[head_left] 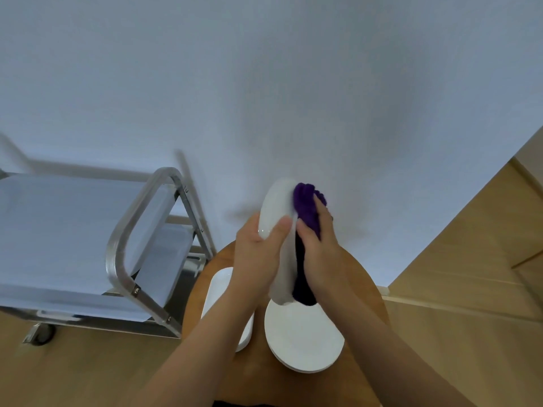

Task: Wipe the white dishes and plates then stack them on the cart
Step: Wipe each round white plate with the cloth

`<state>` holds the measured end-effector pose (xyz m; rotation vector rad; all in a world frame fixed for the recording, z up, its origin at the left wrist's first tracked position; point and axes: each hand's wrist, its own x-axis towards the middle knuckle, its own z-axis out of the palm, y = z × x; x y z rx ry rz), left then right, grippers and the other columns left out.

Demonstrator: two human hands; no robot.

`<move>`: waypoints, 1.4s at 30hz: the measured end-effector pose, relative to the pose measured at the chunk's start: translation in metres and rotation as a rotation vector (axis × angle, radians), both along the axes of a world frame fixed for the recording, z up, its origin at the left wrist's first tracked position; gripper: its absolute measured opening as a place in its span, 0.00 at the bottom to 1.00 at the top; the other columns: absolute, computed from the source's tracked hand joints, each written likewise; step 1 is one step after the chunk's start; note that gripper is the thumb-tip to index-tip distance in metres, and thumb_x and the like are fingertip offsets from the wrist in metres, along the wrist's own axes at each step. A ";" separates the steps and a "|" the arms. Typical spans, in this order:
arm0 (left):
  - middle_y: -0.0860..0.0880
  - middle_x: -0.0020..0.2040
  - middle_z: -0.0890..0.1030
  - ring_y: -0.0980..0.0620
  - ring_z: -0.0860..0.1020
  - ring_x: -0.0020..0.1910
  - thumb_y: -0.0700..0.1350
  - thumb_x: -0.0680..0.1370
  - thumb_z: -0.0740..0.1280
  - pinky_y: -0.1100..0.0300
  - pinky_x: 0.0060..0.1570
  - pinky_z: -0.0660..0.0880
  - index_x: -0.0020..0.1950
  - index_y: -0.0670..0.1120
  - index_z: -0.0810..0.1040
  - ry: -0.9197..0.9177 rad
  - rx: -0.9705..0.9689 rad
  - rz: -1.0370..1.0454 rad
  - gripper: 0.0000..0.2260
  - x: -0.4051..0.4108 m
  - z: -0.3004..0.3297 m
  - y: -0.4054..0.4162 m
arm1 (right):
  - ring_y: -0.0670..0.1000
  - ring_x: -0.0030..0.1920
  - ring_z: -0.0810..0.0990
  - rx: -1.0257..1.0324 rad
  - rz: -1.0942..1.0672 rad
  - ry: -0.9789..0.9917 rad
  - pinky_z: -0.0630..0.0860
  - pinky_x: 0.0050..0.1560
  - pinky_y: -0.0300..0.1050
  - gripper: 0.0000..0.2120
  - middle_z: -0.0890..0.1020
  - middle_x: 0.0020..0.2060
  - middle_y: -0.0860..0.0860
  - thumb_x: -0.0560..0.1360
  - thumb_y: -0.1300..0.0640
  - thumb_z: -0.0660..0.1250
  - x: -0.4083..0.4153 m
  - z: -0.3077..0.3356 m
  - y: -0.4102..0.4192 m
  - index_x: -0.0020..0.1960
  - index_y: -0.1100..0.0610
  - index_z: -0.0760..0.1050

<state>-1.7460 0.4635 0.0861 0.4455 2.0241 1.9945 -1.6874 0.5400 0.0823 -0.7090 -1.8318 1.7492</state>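
My left hand grips a white plate by its rim and holds it up on edge above the round wooden table. My right hand presses a purple cloth against the plate's inner face, fingers curled round the cloth. Below my hands a stack of round white plates lies on the table. A stack of white oblong dishes lies to its left, partly hidden by my left forearm. The metal cart stands at the left with bare shelves.
A white wall fills the upper part of the view. The floor is light wood. The cart's caster wheel stands at the lower left, and its tubular handle comes close to the table's left edge.
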 end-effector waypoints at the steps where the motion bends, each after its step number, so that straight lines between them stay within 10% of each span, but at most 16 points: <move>1: 0.56 0.39 0.82 0.56 0.81 0.39 0.52 0.76 0.67 0.67 0.32 0.77 0.45 0.57 0.75 -0.012 0.005 0.011 0.02 -0.002 0.000 0.000 | 0.47 0.64 0.70 0.022 0.029 0.012 0.72 0.64 0.47 0.22 0.68 0.66 0.40 0.80 0.51 0.59 0.003 -0.004 -0.005 0.61 0.25 0.58; 6: 0.58 0.39 0.81 0.58 0.80 0.40 0.54 0.76 0.67 0.61 0.37 0.79 0.43 0.58 0.74 -0.060 -0.044 0.076 0.03 -0.008 -0.007 -0.002 | 0.42 0.63 0.70 -0.019 0.184 0.041 0.73 0.57 0.32 0.21 0.70 0.63 0.39 0.79 0.59 0.61 0.024 -0.030 -0.019 0.64 0.37 0.62; 13: 0.48 0.51 0.80 0.47 0.79 0.49 0.50 0.76 0.67 0.51 0.48 0.78 0.57 0.49 0.75 -0.072 -0.139 0.014 0.11 -0.009 -0.009 -0.007 | 0.43 0.44 0.80 -0.076 0.114 -0.232 0.77 0.45 0.36 0.12 0.80 0.44 0.49 0.79 0.59 0.61 0.064 -0.076 -0.004 0.58 0.45 0.72; 17: 0.56 0.41 0.76 0.56 0.76 0.39 0.54 0.78 0.64 0.69 0.31 0.69 0.53 0.54 0.70 0.323 -0.453 -0.262 0.08 -0.003 -0.012 -0.009 | 0.59 0.48 0.82 -0.578 -0.206 -0.213 0.79 0.49 0.54 0.09 0.82 0.48 0.58 0.77 0.57 0.61 0.073 -0.075 0.037 0.57 0.53 0.74; 22: 0.50 0.40 0.79 0.50 0.77 0.37 0.57 0.81 0.56 0.64 0.34 0.66 0.55 0.49 0.69 0.899 -0.839 -0.651 0.12 0.027 -0.037 -0.005 | 0.55 0.42 0.85 -0.745 -0.140 -0.091 0.81 0.35 0.50 0.22 0.85 0.44 0.51 0.65 0.35 0.69 0.063 -0.047 0.073 0.51 0.48 0.81; 28: 0.52 0.47 0.78 0.51 0.77 0.47 0.53 0.77 0.65 0.60 0.44 0.77 0.50 0.56 0.71 0.065 -0.352 -0.245 0.05 0.029 -0.033 -0.006 | 0.36 0.54 0.76 0.208 -0.403 -0.150 0.76 0.44 0.41 0.17 0.73 0.57 0.30 0.73 0.30 0.54 0.080 -0.076 0.060 0.61 0.25 0.61; 32: 0.51 0.46 0.83 0.48 0.81 0.47 0.54 0.74 0.69 0.53 0.45 0.80 0.49 0.56 0.78 -0.083 -0.179 -0.419 0.05 0.025 -0.023 -0.010 | 0.45 0.64 0.69 0.814 -0.195 -0.144 0.76 0.56 0.53 0.20 0.66 0.66 0.38 0.79 0.37 0.49 0.079 -0.088 0.050 0.71 0.35 0.58; 42: 0.45 0.51 0.84 0.44 0.82 0.49 0.52 0.67 0.72 0.55 0.43 0.79 0.50 0.54 0.83 -0.384 0.057 -0.610 0.13 0.019 -0.023 -0.015 | 0.52 0.56 0.74 0.949 -0.170 0.037 0.73 0.55 0.42 0.17 0.76 0.57 0.53 0.77 0.54 0.58 0.097 -0.085 0.072 0.65 0.52 0.69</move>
